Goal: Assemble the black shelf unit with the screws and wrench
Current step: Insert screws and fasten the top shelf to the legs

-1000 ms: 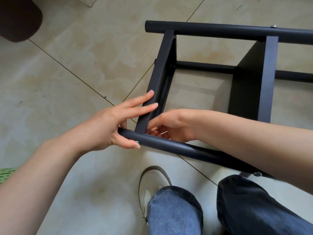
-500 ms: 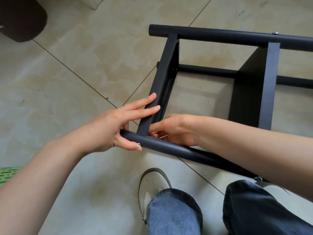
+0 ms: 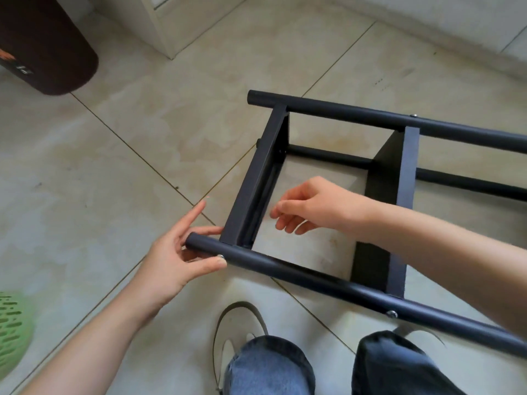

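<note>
A: Where does the black shelf unit (image 3: pixel 405 178) sit?

B: On its side on the tiled floor (image 3: pixel 114 172), just ahead of the person's knees. The near round post (image 3: pixel 328 283) runs from lower right up to its free end at the left, and the end shelf panel (image 3: pixel 256 183) meets it there. A silver screw head (image 3: pixel 220 256) shows on the post right at that joint; a second screw (image 3: pixel 391 314) sits further along, where the next panel (image 3: pixel 399 212) joins.

A: And the hands?

B: The left hand (image 3: pixel 182 252) holds the post end: thumb pressed beside the screw head, fingers curled behind the tube, the forefinger stretched out along the floor side. The right hand (image 3: pixel 310 209) hovers inside the frame, fingers loosely bunched. I cannot tell whether it pinches anything; no wrench is visible.

A: So what is the step?

B: Probably seating that corner screw. To do it well, I'd keep the left hand pinning the post tight against the panel edge so the holes stay lined up, start the thread straight by fingertip, and only bring in the wrench once it turns freely. If the post rolls, the screw could go in crooked.

A: Anything else nearby?

B: A dark brown bin (image 3: pixel 48 44) at the upper left, a green perforated basket (image 3: pixel 12 332) at the left edge.
</note>
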Demonstrator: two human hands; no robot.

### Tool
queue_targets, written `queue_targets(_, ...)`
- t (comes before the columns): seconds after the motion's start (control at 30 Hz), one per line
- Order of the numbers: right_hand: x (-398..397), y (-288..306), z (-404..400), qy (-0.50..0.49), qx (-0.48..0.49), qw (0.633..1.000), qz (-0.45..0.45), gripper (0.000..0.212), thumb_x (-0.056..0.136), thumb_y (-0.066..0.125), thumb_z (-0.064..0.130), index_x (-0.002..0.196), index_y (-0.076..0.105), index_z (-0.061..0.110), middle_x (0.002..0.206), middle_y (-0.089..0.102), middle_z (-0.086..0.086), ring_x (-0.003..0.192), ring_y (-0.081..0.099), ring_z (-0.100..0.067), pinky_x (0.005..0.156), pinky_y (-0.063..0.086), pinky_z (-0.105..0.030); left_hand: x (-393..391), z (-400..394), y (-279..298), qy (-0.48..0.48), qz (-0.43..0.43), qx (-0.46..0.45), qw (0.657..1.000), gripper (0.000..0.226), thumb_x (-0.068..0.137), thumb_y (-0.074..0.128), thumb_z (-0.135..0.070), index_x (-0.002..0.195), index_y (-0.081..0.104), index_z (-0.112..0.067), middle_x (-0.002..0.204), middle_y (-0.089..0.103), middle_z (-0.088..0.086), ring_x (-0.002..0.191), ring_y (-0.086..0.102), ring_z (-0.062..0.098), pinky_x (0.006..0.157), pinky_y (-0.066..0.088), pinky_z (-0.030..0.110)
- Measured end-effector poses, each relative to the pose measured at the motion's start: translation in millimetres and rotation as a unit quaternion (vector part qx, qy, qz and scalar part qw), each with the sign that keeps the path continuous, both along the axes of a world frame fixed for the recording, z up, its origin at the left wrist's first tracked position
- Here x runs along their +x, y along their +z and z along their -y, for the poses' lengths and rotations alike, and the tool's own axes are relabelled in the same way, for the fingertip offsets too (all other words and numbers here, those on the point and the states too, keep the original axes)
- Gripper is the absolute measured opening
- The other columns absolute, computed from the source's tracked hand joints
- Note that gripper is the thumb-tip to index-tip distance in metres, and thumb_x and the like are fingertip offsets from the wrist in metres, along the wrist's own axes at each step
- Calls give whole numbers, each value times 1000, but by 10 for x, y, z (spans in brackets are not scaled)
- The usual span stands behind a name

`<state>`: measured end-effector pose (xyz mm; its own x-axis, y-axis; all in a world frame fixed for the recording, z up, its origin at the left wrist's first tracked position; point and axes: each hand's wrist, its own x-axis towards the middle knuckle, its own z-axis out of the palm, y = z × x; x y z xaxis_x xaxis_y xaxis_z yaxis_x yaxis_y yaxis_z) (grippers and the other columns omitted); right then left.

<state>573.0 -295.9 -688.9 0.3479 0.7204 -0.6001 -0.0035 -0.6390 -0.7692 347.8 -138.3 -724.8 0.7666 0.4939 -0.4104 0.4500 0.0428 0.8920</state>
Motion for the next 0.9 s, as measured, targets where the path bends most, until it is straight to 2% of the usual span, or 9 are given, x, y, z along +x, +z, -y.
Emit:
queue_targets(0.1, 222, 152, 115, 24, 9, 993, 118, 22, 101, 53, 21, 101, 73, 11, 86, 75, 1, 79, 70, -9, 70, 57, -17, -35, 226, -25, 123, 16, -108, 986, 95, 53, 87, -20, 139, 53, -42, 115, 72, -6, 101, 72, 16, 83, 59, 28)
queue_targets(0.2, 404, 249, 191, 62, 13, 970, 236, 21, 100, 54, 23, 105, 73, 14, 90, 73, 5, 83, 67, -7, 75, 53, -20, 2, 507, 5, 201, 43, -210, 956, 56, 68, 76, -20, 123, 63, -20, 105, 71, 7, 94, 74, 25, 73, 61, 30)
queue_targets(0.27, 509, 269, 231, 83, 7, 948, 307, 22, 100, 55, 24, 107, 72, 14, 95, 72, 2, 89, 66, -14, 78, 49, -24, 50, 671, 42, 212, 40, -223, 951, 46, 77, 69, -28, 120, 63, -12, 102, 73, 11, 99, 73, 28, 76, 61, 32)
queue_targets(0.43, 831, 237, 289, 77, 6, 892, 446, 22, 98, 55, 21, 112, 68, 12, 107, 62, -6, 102, 59, -27, 81, 41, -27, 178, 888, 116, 261, 39, -211, 941, 37, 87, 62, -33, 119, 63, -14, 102, 76, 2, 104, 72, 26, 85, 56, 36)
queue_targets(0.53, 1034, 193, 283, 75, -3, 863, 500, 31, 99, 53, 22, 128, 59, 11, 124, 54, -13, 114, 50, -33, 96, 43, -40, 265, 995, 139, 292, 31, -212, 932, 43, 78, 70, -35, 116, 62, -17, 95, 75, -2, 100, 73, 20, 81, 57, 33)
queue_targets(0.6, 1144, 147, 269, 68, -2, 851, 521, 35, 100, 52, 21, 134, 54, 11, 129, 50, -13, 116, 45, -34, 97, 41, -44, 360, 1048, 162, 311, 20, -203, 928, 52, 68, 74, -37, 115, 60, -20, 96, 71, 1, 90, 74, 15, 75, 58, 29)
queue_targets(0.67, 1228, 98, 244, 70, 0, 842, 534, 37, 100, 51, 21, 136, 50, 11, 130, 49, -13, 115, 43, -34, 96, 39, -43, 470, 1098, 186, 330, 10, -195, 924, 62, 64, 78, -38, 119, 55, -22, 98, 66, 3, 79, 71, 10, 71, 57, 27)
queue_targets(0.8, 1387, -9, 144, 90, -19, 835, 542, 38, 101, 49, 22, 138, 46, 14, 127, 50, -14, 109, 47, -36, 91, 43, -45, 636, 1168, 158, 353, -12, -167, 920, 79, 74, 86, -22, 136, 38, -29, 111, 66, 6, 96, 69, 19, 77, 53, 30)
queue_targets(0.9, 1504, -108, 100, 97, -20, 852, 515, 35, 102, 46, 23, 137, 43, 19, 118, 53, -11, 98, 52, -34, 77, 47, -44, 685, 1185, 123, 377, -6, -161, 912, 75, 76, 84, -8, 133, 38, -24, 108, 68, 15, 94, 72, 25, 78, 55, 31)
